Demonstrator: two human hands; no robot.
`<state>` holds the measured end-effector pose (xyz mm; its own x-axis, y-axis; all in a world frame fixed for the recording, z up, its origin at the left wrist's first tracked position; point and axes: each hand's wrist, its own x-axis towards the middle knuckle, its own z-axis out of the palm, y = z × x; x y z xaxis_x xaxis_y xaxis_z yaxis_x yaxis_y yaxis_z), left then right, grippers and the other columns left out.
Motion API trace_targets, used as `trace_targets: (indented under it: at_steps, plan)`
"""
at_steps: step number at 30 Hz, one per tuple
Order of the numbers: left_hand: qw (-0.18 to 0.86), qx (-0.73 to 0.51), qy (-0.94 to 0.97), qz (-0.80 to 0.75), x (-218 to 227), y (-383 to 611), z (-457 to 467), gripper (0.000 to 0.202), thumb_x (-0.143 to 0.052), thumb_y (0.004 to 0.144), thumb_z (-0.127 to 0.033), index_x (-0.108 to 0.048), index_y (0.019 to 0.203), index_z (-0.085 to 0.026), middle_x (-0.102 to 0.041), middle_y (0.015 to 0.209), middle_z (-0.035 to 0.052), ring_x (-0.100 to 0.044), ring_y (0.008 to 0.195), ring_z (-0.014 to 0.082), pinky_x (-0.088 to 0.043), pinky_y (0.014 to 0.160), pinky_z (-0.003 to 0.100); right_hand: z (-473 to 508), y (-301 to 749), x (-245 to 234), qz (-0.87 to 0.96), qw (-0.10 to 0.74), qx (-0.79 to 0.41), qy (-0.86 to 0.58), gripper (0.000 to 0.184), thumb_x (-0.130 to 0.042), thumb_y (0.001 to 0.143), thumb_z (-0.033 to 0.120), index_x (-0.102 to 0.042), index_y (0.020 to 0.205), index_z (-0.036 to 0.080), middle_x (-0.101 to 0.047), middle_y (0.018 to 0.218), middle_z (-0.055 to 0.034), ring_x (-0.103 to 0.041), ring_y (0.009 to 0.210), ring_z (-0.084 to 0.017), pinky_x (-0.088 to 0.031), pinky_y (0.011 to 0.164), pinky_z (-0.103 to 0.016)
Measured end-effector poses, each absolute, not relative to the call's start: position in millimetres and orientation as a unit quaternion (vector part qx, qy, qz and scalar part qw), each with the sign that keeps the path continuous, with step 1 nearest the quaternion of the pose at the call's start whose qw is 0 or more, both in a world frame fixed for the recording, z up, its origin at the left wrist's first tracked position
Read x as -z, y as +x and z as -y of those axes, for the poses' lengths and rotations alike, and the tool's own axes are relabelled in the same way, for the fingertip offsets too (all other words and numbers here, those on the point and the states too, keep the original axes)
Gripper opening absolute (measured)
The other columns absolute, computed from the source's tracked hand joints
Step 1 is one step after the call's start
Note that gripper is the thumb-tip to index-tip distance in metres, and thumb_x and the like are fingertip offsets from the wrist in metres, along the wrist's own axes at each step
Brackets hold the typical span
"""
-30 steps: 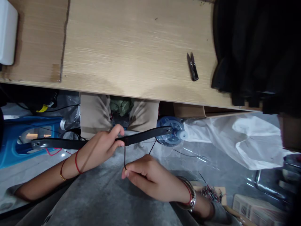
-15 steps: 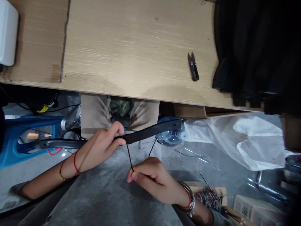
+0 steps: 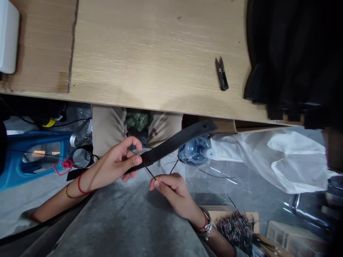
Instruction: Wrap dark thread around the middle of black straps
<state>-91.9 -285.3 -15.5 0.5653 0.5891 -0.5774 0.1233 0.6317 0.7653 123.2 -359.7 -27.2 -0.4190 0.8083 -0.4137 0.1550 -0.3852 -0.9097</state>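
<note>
Pale wood worktop (image 3: 150, 53) spans the upper view. Below its front edge, the right hand's (image 3: 174, 192) thumb and fingertips pinch a dark cord (image 3: 150, 172), which runs straight from a wrapped band (image 3: 146, 159) on the black strap (image 3: 171, 144). The left hand (image 3: 116, 162) grips the strap beside this band, thumb pressed on it (index finger raised and curved). The strap slants up to the right, its holed end above a blue bottle (image 3: 191, 153). Snips (image 3: 222, 75) lie on the worktop.
</note>
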Motion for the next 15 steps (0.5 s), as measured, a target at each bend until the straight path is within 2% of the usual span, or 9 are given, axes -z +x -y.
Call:
trace_targets:
  at_steps: [5,7,11,15]
  plan:
    - [0.820,-0.126,0.394,-0.396,11.9,-93.5,287.5,0.031,-0.056,0.093,-0.049,-0.041,0.102,-0.023,-0.058,0.056,-0.0078,-0.045,0.038,0.0056,-0.032,0.039,0.014,351.5,128.4,31.4,0.444,0.265,-0.673,-0.529,0.034,-0.057,0.091,0.041,-0.071,0.071,0.017,-0.056,0.060,-0.0018,-0.045,0.056,-0.015,-0.034,0.055,-0.029]
    - [0.832,-0.129,0.389,-0.374,12.1,-92.1,288.8,0.031,-0.055,0.094,-0.049,-0.041,0.101,-0.023,-0.058,0.057,-0.0078,-0.044,0.038,0.0052,-0.031,0.039,0.014,349.9,129.2,33.8,0.367,0.304,-0.701,-0.530,0.031,-0.062,0.087,0.042,-0.069,0.068,0.018,-0.047,0.053,0.0005,-0.036,0.050,-0.012,-0.028,0.049,-0.029]
    - [0.850,-0.151,0.383,-0.327,14.8,-87.5,291.3,0.027,-0.052,0.096,-0.047,-0.041,0.095,-0.022,-0.056,0.057,-0.0079,-0.041,0.038,0.0039,-0.029,0.039,0.014,348.5,127.3,37.7,0.190,0.373,-0.761,-0.496,0.028,-0.067,0.080,0.041,-0.063,0.065,0.018,-0.019,0.044,0.0095,-0.011,0.041,-0.006,-0.012,0.041,-0.024]
    - [0.862,-0.160,0.380,-0.293,13.3,-86.5,292.3,0.027,-0.052,0.097,-0.045,-0.039,0.088,-0.022,-0.055,0.058,-0.0074,-0.039,0.038,0.0035,-0.026,0.038,0.014,346.8,126.4,38.3,0.158,0.349,-0.787,-0.484,0.034,-0.071,0.073,0.046,-0.055,0.058,0.020,-0.012,0.045,0.0110,-0.008,0.041,-0.005,-0.011,0.039,-0.023]
